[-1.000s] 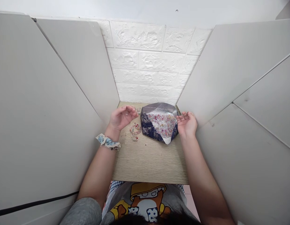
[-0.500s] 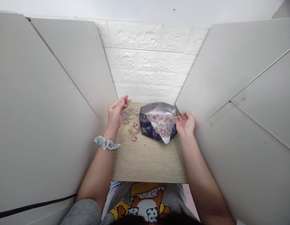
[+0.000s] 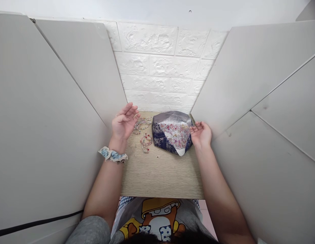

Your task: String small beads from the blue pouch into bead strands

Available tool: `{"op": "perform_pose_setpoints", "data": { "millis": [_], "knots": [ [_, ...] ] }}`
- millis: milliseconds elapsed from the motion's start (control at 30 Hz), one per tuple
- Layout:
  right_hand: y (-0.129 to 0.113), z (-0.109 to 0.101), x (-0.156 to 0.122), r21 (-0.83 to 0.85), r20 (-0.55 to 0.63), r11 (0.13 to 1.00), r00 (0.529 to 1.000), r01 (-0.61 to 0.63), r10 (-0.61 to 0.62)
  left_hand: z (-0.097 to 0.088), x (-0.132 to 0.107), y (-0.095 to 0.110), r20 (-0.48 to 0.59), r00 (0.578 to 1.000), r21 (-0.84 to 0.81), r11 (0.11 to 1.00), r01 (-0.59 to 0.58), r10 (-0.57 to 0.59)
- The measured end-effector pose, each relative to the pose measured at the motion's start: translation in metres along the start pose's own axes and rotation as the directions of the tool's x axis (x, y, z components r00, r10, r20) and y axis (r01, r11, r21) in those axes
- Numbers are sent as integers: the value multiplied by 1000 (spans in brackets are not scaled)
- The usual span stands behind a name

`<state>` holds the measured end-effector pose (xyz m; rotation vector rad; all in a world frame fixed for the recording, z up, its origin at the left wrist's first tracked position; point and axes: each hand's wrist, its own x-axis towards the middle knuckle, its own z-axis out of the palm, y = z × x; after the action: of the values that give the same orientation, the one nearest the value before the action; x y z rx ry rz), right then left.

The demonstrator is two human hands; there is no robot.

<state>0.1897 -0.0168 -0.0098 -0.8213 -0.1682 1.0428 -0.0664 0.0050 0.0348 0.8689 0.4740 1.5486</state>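
Observation:
A crumpled silver-lined bag (image 3: 163, 140), dark blue and patterned outside, lies open on the wooden tabletop with many small pink, red and clear beads (image 3: 176, 134) inside. My left hand (image 3: 124, 123) is raised left of it, palm showing, fingers apart, a blue lace-edged scrunchie (image 3: 113, 155) round its wrist. At the bag's right edge is my right hand (image 3: 201, 135), fingers curled in with the tips together; anything in them is too small to name. A faint thin line, perhaps a thread, crosses above the bag. Strung beads (image 3: 146, 142) lie between the left hand and the bag.
More bead strands (image 3: 143, 123) lie at the tabletop's back left. One tiny piece (image 3: 157, 157) rests in front of the bag. Grey panels (image 3: 78, 74) rise close on both sides, and a white brick-pattern wall (image 3: 159, 64) stands behind the wooden top (image 3: 162, 179).
My left hand has shifted slightly left and turned its palm more into view, with its fingers spreading. My right hand and the bag have stayed nearly still.

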Motion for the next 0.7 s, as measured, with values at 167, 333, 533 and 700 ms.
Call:
{"op": "perform_pose_setpoints", "data": {
  "millis": [167, 333, 533, 700],
  "knots": [
    [0, -1, 1, -5, -2, 1000, 1000, -3, 3, 3, 2, 2, -42, 999, 49, 999, -14, 16],
    [2, 0, -1, -83, 40, 995, 998, 50, -47, -3, 3, -7, -80, 983, 462, 880, -109, 164],
    [8, 5, -13, -483, 479, 792, 870, 372, -116, -1, -5, -22, 237, 901, 945, 128, -300, 362],
    [17, 6, -23, -646, 737, 292, 676, 705, -1, 5, -4, -41, 311, 887, 931, 77, -356, 341]
  ]
}}
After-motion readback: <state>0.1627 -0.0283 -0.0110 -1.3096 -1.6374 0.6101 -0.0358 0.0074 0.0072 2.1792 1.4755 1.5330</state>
